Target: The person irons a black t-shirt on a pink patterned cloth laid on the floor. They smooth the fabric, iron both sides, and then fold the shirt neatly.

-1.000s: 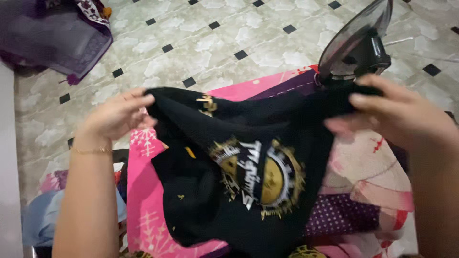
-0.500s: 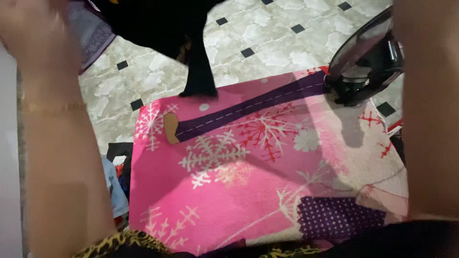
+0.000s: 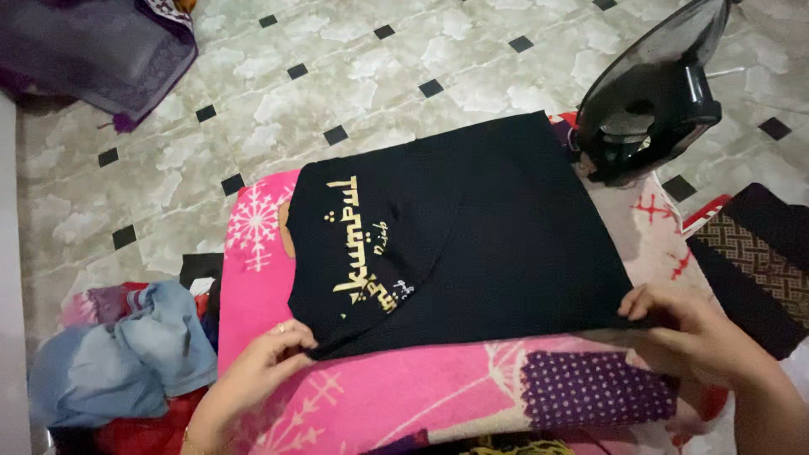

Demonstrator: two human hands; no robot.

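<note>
The left hand (image 3: 257,371) is pinching the near left corner of a black T-shirt (image 3: 506,244), its fingers closed on the hem. The right hand (image 3: 695,333) is gripping the near right corner of the same shirt, thumb and fingers folded over the edge. Between the two hands the hem is running in a nearly straight line, and beyond them the shirt is lying spread flat, with gold lettering (image 3: 362,244) showing on the part nearest the left hand. The shirt is resting on a pink patterned blanket (image 3: 404,392), which is showing as a bare strip just below both hands and continuing to the left of the left hand.

Beyond the right hand, at the far right corner of the shirt, a dark clothes iron (image 3: 653,97) is standing on its heel, just beside the fabric. To the right of the right hand a dark folded cloth with a brown woven pattern (image 3: 758,261) is lying apart from the shirt. To the left of the left hand a heap of blue and red clothes (image 3: 126,362) is sitting on the tiled floor (image 3: 337,76). Far beyond the left hand a purple cloth (image 3: 93,55) is lying on the floor.
</note>
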